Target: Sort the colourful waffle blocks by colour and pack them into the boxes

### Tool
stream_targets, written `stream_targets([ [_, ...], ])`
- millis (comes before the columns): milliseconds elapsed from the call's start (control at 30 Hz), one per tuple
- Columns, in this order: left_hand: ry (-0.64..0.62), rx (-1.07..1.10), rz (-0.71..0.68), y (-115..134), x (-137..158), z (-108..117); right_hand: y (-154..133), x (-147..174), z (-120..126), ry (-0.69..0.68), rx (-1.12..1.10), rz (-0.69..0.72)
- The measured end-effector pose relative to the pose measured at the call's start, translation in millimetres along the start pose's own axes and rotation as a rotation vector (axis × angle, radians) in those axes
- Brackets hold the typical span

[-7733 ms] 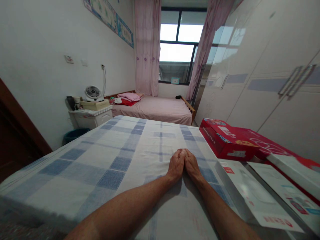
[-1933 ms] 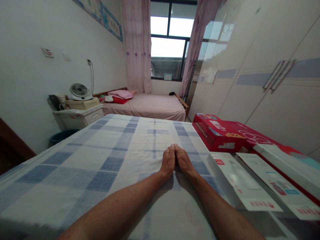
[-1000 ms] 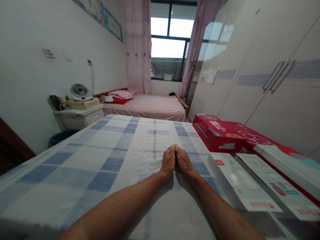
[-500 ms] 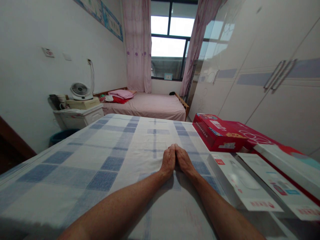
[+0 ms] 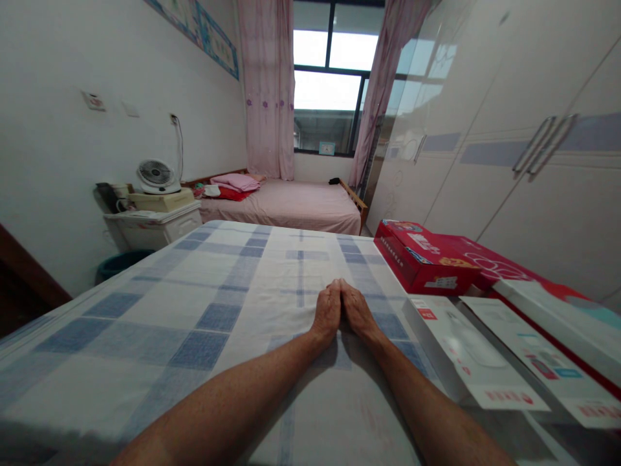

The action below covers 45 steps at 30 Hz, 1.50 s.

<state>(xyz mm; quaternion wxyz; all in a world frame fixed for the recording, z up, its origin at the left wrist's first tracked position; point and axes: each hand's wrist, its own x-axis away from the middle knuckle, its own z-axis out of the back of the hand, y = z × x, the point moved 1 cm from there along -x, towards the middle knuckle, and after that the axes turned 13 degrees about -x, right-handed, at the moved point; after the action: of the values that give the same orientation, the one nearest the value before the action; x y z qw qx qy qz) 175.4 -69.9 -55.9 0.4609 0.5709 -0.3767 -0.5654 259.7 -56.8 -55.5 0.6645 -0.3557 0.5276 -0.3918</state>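
Observation:
My left hand (image 5: 326, 312) and my right hand (image 5: 358, 313) meet in front of me on a blue-and-white checked sheet (image 5: 213, 317). Their fingertips touch at the front, while a narrow gap separates the wrists. The fingers point away from me, stretched out, and partly hide behind the backs of the hands. I see nothing held in either one. Nearest to my right hand, on that side, lie a white box (image 5: 466, 346) with a red label and a red box (image 5: 422, 259) behind it.
Another long white box (image 5: 548, 362) lies farther right, beside the wardrobe (image 5: 548, 213). Beyond the sheet's far edge stands a pink-covered bed (image 5: 301, 204). A small white fan (image 5: 158, 176) sits on a cabinet (image 5: 179, 223) at the left wall, near a dark bin (image 5: 121, 264).

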Motion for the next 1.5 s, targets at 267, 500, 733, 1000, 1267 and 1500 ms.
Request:
stream_targets([
  [267, 0.021, -0.023, 0.009, -0.1, -0.2, 0.6, 0.6, -0.5, 0.8, -0.026, 0.027, 0.012],
  [500, -0.004, -0.036, -0.021, -4.6, -0.5, -0.8, -0.1, -0.1, 1.1, -0.017, 0.022, -0.001],
  [733, 0.008, -0.039, -0.021, -0.9, 0.2, 0.1, -1.0, -0.1, 0.6, -0.009, 0.008, 0.003],
  [1000, 0.009, 0.002, 0.023, 0.0, 0.5, 0.2, -2.8, 0.9, 0.2, 0.010, -0.010, -0.007],
  [1267, 0.012, -0.025, -0.001, -2.3, -0.2, -0.5, -3.3, 0.5, -0.1, 0.008, -0.007, -0.031],
  [1500, 0.043, -0.019, 0.041, 1.9, 1.6, 0.7, -3.0, 0.7, -0.2, 0.005, -0.013, -0.010],
])
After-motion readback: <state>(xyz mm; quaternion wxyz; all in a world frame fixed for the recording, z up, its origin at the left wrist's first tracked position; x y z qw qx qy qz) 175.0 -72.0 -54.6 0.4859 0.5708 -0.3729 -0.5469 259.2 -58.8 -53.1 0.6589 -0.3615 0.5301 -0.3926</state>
